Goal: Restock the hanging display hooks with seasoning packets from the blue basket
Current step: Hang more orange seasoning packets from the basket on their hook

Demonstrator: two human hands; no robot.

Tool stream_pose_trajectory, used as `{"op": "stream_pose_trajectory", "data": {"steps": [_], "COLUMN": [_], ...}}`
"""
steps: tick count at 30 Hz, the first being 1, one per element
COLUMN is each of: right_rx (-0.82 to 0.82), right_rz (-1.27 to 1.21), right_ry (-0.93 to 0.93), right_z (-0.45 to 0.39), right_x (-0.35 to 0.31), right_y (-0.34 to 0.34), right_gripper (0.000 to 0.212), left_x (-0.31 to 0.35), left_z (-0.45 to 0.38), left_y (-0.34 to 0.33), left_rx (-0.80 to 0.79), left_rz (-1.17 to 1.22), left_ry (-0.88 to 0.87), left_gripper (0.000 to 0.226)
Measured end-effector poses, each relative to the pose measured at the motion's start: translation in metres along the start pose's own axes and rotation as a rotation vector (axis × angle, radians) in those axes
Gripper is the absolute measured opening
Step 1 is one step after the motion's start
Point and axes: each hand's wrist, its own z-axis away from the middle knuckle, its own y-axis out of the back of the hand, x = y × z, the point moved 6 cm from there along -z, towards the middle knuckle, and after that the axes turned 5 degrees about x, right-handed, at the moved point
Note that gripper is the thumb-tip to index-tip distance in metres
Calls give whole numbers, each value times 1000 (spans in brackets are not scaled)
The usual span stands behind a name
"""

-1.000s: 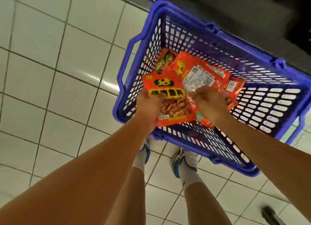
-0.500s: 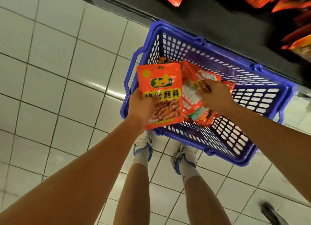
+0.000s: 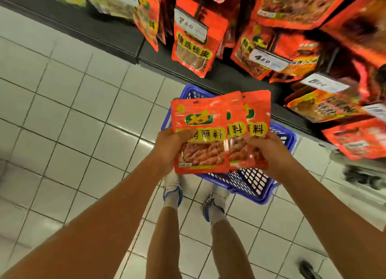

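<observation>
Left hand (image 3: 170, 146): grips the front packet by its left edge, thumb curled over the printed face, fingers hidden behind it
Right hand (image 3: 264, 148): holds the right side of the fan, thumb pressed on the lower front of the rear packets, fingers out of sight behind
Seasoning packets (image 3: 217, 132): three red pouches fanned and overlapping, upright, labels facing the camera; front one at the left, the other two stepped out toward 3 o'clock; yellow band with characters and a clear window showing reddish contents
Blue basket (image 3: 257, 184): on the floor directly under the packets, mostly covered by them; its lattice wall and rim show at 5 o'clock of the fan, part of the far rim at 11 o'clock; contents cannot be made out from here
Hanging display (image 3: 194, 40): red and orange pouches hang from 12 to 3 o'clock of the hands, well apart from the held fan; the hooks themselves are probably behind the pouches, blurred
Price tags (image 3: 269, 60): white cards in front of several rows; digits smeared
Shelf base (image 3: 108, 32): dark plinth running from 9 to 3 o'clock behind the basket
Floor (image 3: 69, 120): pale square tiles, dark grout
Shoes (image 3: 215, 203): white-and-blue pair with white socks at 6 o'clock, just beside the basket's near wall
</observation>
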Motion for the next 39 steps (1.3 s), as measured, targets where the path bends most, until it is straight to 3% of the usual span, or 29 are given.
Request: {"op": "stream_pose_trajectory", "data": {"steps": [3, 6, 11, 14, 17, 20, 22, 26, 30, 37, 39], "right_rx": [-95, -52, 45, 39, -27, 36, 113, 317, 394, 273, 309], "right_rz": [-42, -37, 80, -5, -151, -220, -245, -91, -12, -252, -234], "right_ry": [-17, 4, 310, 449, 509, 671, 799, 1121, 1349, 1441, 1458], "right_z": [43, 95, 206, 273, 341, 411, 451, 531, 596, 650, 658], "right_x": [-22, -60, -160, -215, -270, -327, -363, -433, -487, -562, -582], "right_y": [-3, -7, -4, 1, -2, -2, 3, 13, 15, 16, 14], "right_gripper": [29, 39, 44, 26, 3, 15, 12, 25, 26, 21, 26], "left_x": [21, 56, 151, 213, 270, 319, 350, 409, 457, 512, 524], "left_z": [33, 80, 192, 263, 335, 405, 449, 525, 581, 640, 650], "left_y": [-7, -12, -17, -22, -31, -42, -49, -54, -65, -79, -84], "left_rx": [-119, -99, -51, -59, -118, -222, -296, -358, -362, -418, -444], "left_rz": [34, 55, 16, 0, -46, -36, -38, -63, -66, 54, 79], "left_ry": [-2, -86, -321, -449, -582, -699, -799, -975, -1104, -1193, -1207], "left_gripper": [34, 32, 35, 41, 31, 22, 23, 20, 19, 11, 11]}}
